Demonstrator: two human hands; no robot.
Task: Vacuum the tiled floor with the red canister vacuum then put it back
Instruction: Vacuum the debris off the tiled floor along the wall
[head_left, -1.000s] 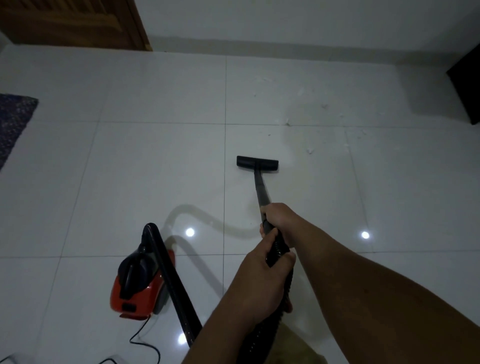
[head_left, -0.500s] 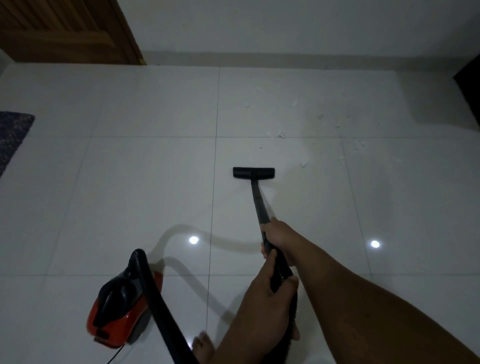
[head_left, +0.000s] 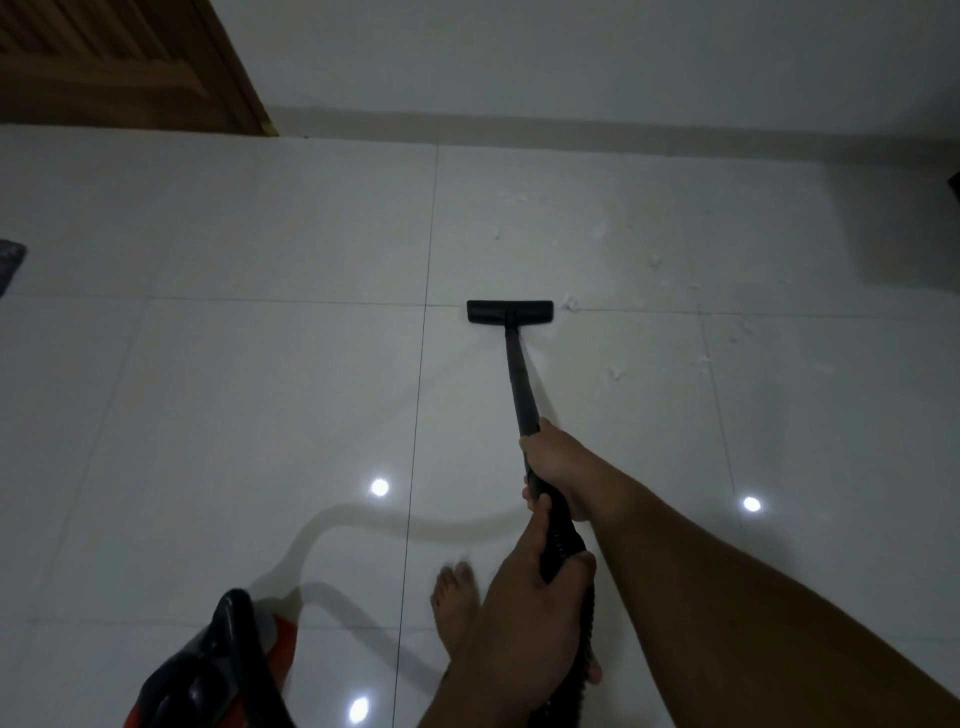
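Far left edge, a dark rug corner (head_left: 11, 265); top left, a wooden door (head_left: 119, 62). Bottom left I see the red canister vacuum (head_left: 218, 675) on the tiled floor (head_left: 260, 389), black hose rising from its top, partly cut off by the frame. A bare foot (head_left: 457, 608) stands just right of it. My left hand (head_left: 524, 618) grips the ribbed hose end (head_left: 563, 540), fingers curled round it, thumb on the right side. Just above, my right hand (head_left: 558, 462) wraps the black wand (head_left: 519, 384), fingers pressed together round the tube. The wand runs up to the flat floor nozzle (head_left: 509, 312), lying on a grout line. White debris bits (head_left: 571, 304) sit just beside the nozzle's right end; more scattered further right. Ceiling light reflections on the tiles. White wall (head_left: 571, 57) at top.
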